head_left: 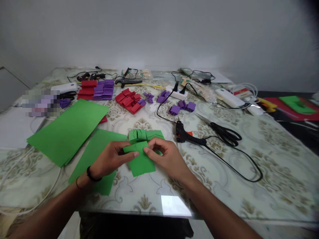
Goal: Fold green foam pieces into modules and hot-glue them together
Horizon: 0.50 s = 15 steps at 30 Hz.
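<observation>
One green paper piece [143, 166]: left of the glue gun [185, 135] and nearer the person than it; whether it rests on the table [249, 202] cannot be told.
Left hand [112, 157]: thumb pressed over the piece's upper left part, fingers mostly hidden; it appears to pinch the paper.
Right hand [168, 156]: pinching the same piece near its upper right corner, on the side towards the glue gun.
Folded green paper [141, 135]: left of the glue gun; I cannot tell whether it is joined to the held piece.
Crease risk: uneven thumb pressure could set the fold crooked, or let the paper slip.
Nozzle risk: if the gun is hot, which does not show, a sideways reach from the right hand could meet its tip.
Cord [258, 169]: looping right of the glue gun; a snag on it might drag the gun.
Scissors [221, 131]: just right of the glue gun, blades parted, in the way of a reach on that side.
Purple folded pieces [173, 110], power strip [178, 94]: beyond the glue gun.
Red folded pieces [129, 100]: beyond it, to the left.
Green sheets [69, 132]: far left of the glue gun, crowding the left hand's side.
</observation>
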Motion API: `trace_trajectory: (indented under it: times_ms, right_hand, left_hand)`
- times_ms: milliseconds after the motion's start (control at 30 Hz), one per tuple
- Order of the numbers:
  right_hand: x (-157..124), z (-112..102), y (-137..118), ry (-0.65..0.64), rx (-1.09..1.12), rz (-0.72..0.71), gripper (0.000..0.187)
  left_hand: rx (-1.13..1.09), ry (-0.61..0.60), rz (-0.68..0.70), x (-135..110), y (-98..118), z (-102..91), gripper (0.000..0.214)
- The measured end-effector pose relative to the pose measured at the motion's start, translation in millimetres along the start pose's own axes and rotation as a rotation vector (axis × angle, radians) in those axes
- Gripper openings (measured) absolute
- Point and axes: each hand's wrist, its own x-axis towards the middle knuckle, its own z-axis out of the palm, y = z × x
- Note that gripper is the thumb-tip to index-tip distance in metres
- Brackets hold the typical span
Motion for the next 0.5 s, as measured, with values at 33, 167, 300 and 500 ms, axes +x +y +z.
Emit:
trace_trajectory:
  times_ms: [33, 167, 300, 500]
  right_hand:
    - [0.1, -0.2, -0.6, -0.027, -0.016, -0.008, 0.022]
    - [0.7, -0.9, -1.0, -0.09, -0.047, -0.011, 0.02]
    - [2.0, -4.5, 2.0, 0.0, -0.03, 0.012, 0.016]
    - [2.2, -6.8, 1.1, -0.056, -0.069, -0.044, 0.007]
  left_hand:
    - [0.003, -0.002, 0.011, 0.4, -0.2, -0.5, 0.029]
    - [-0.012, 0.07, 0.067, 0.2, 1.2, -0.5, 0.022]
    - [-0.082, 0.215, 0.085, -0.6, 4.0, -0.6, 0.026]
    - [0.049, 0.147, 0.128, -0.8, 1.7, -0.7, 0.018]
